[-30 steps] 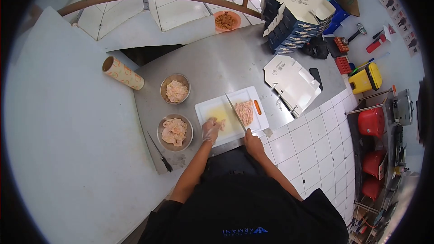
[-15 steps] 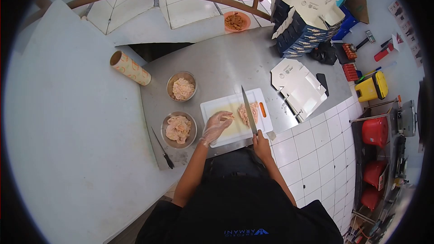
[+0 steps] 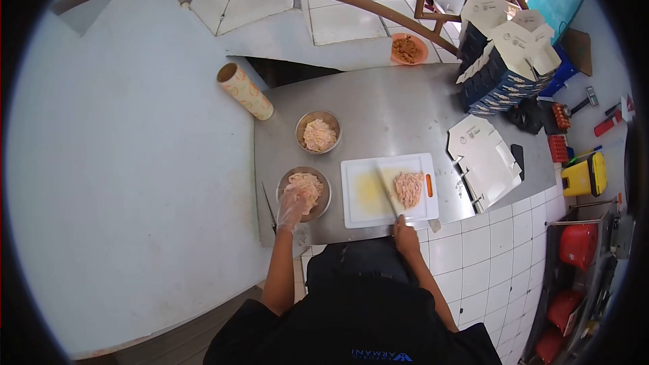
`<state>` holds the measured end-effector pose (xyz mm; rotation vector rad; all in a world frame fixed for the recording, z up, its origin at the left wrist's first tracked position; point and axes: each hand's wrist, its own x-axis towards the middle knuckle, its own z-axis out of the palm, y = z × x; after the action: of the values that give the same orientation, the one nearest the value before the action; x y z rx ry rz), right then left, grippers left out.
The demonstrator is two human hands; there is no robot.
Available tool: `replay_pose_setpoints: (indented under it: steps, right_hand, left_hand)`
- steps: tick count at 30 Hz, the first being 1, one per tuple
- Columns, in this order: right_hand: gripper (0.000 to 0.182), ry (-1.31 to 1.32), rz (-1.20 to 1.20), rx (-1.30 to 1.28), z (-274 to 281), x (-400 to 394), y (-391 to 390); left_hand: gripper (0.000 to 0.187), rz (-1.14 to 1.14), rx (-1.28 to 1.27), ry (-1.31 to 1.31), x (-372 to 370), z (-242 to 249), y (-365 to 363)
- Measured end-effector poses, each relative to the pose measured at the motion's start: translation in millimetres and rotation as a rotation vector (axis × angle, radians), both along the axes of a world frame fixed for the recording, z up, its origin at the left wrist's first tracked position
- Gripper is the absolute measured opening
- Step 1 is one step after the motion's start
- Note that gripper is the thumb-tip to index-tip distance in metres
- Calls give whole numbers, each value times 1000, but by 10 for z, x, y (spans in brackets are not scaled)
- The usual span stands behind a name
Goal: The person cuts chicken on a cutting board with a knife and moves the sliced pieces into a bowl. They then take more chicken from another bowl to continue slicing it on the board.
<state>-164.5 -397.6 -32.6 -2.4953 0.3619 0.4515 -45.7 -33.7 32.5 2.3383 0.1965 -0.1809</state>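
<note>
My left hand [image 3: 292, 207], in a clear plastic glove, reaches into the lower metal bowl [image 3: 327, 197] and touches the raw chicken [image 3: 307, 186] there. Its fingertips blur into the meat, so their grip cannot be made out. In my right hand [image 3: 406, 236] is the handle of a large kitchen knife [image 3: 390, 191], its blade smeared by motion over the white cutting board [image 3: 355, 215]. To the right of the blade lies a pile of cut chicken [image 3: 408, 190]. Yellowish liquid wets the board's left half.
A second metal bowl [image 3: 299, 136] of chicken pieces [image 3: 319, 135] stands farther back. A thin knife [image 3: 268, 204] lies left of the bowls, near a patterned roll [image 3: 245, 92]. Flat white boxes [image 3: 483, 162], a phone [image 3: 517, 161] and stacked boxes [image 3: 507, 74] occupy the right side.
My left hand has gone from the cutting board to the lower bowl. The knife stays in my right hand, its blade now left of the cut pile. The whole view has shifted.
</note>
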Motion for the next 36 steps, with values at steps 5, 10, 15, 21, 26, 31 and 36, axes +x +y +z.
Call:
replay_pose_setpoints:
  steps: [5,10,15,21,26,31,36]
  right_hand:
    - [22,-92,-73,-36,166,63,-195]
    - [26,-142,44,129,49,-122,-26]
    - [29,-49,80,9,21,-90,-13]
    - [22,-200,-112,116,-29,-63,-303]
    - [26,-206,-198,223,85,-260,-298]
    - [29,-236,-232,211,-28,-367,-362]
    - [31,-173,-291,242,307,-358,-442]
  left_hand:
    - [28,-44,278,-118,161,-627,412]
    - [28,-243,657,118,199,-479,511]
    - [21,-292,669,85,322,-501,568]
    - [22,-187,449,135,390,-318,834]
    - [27,-216,192,-50,325,422,587]
    - [32,-150,-15,-185,287,938,16]
    - [34,-185,-634,-162,225,954,-798]
